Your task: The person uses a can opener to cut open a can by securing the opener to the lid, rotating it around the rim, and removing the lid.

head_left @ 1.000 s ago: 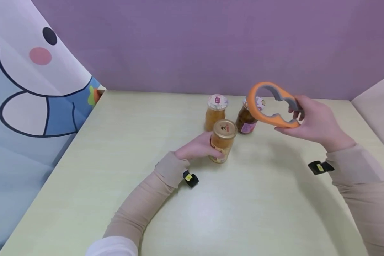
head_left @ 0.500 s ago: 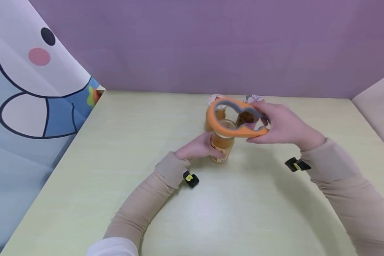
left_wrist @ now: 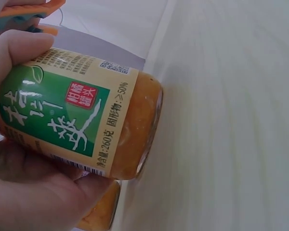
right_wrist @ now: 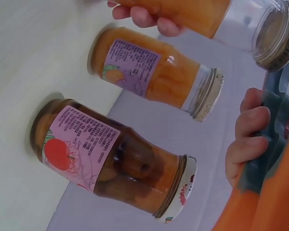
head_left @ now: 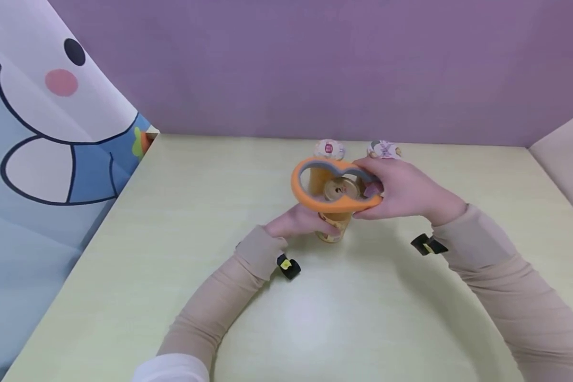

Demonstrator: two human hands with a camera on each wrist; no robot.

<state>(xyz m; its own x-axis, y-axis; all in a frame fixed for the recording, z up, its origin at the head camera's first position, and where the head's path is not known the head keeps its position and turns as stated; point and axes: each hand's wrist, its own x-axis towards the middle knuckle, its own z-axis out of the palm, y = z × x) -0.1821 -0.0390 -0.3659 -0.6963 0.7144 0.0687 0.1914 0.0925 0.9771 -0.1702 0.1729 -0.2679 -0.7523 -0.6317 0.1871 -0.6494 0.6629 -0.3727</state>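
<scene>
My left hand (head_left: 297,220) grips a glass jar (left_wrist: 62,103) of orange fruit, with fingers and thumb round its green and cream label. The jar stands upright on the table, its gold lid (head_left: 340,189) facing up. My right hand (head_left: 406,190) holds an orange jar opener (head_left: 335,205) with a grey wavy lining, fingers curled round its right end. In the head view the lid shows through the opener's loop. The right wrist view has the grey lining (right_wrist: 274,125) right at the lid's edge.
Behind the held jar stand two more jars with patterned white lids: one of orange fruit (right_wrist: 135,72), one of dark fruit (right_wrist: 103,154). The pale table (head_left: 172,212) meets a purple backdrop (head_left: 315,69) at the back. A cartoon-print cloth (head_left: 38,159) hangs at left.
My right hand has carried the jar opener leftward and down, from the right of the jars to the held jar's lid. My left hand keeps its grip on the jar in place.
</scene>
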